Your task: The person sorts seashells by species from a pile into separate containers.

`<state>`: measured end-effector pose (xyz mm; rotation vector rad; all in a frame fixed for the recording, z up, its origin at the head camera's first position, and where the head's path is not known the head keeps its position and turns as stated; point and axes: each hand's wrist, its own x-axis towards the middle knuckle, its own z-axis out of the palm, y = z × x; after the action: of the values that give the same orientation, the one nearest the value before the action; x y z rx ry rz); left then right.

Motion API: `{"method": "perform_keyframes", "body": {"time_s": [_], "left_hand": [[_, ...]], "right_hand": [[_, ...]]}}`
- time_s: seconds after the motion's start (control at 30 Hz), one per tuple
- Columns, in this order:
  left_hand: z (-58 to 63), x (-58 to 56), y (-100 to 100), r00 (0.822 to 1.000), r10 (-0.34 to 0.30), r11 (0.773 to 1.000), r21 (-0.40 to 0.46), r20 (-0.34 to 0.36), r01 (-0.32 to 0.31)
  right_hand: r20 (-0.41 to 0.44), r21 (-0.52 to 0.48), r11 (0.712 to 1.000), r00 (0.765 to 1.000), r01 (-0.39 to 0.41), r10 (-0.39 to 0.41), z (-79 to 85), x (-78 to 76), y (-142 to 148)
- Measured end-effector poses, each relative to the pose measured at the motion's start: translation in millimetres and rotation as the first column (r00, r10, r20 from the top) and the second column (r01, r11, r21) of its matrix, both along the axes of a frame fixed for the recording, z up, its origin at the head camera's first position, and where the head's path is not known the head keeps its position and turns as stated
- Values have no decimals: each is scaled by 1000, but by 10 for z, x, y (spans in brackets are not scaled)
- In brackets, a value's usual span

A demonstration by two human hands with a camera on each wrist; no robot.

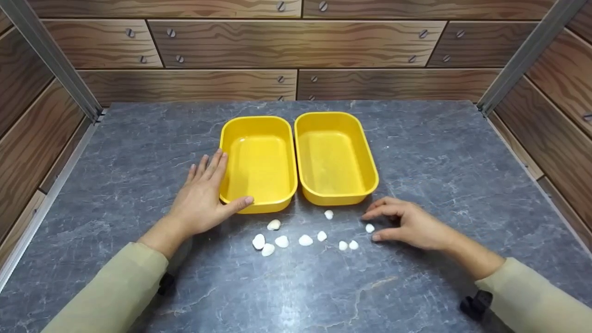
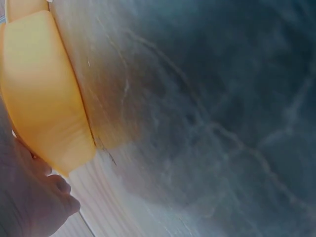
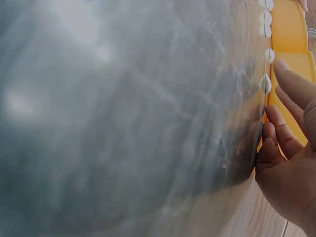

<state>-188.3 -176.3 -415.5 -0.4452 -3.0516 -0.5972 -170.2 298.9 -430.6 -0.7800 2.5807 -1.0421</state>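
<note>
Two yellow plastic trays stand side by side on the table. My left hand rests against the left tray, fingers straight along its left side and thumb over the front rim. To the front of the right tray, my right hand is low over the table, thumb and forefinger apart on either side of a small white seashell. In the right wrist view, the right hand's fingers are spread near shells at the table edge. Several more white seashells lie scattered in front of the trays.
The grey marbled tabletop reaches back to a wood-patterned wall. Metal posts stand at the back corners. A lone shell lies close to the right tray's front.
</note>
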Motion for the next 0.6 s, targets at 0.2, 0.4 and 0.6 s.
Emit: {"method": "perform_keyframes", "body": {"time_s": [0.2, 0.4, 0.6], "left_hand": [[-5, 1, 2, 1000, 3, 1000, -6, -4, -3], [-19, -3, 4, 1000, 3, 1000, -6, -11, -3], [-32, 0, -1, 1000, 2, 1000, -10, -16, -3]], "right_hand": [[15, 14, 1000, 1000, 1, -1, -23, -28, -1], [-26, 14, 1000, 1000, -10, 11, -27, -23, -5], [-41, 2, 1000, 999, -4, 4, -28, -22, -33]]}}
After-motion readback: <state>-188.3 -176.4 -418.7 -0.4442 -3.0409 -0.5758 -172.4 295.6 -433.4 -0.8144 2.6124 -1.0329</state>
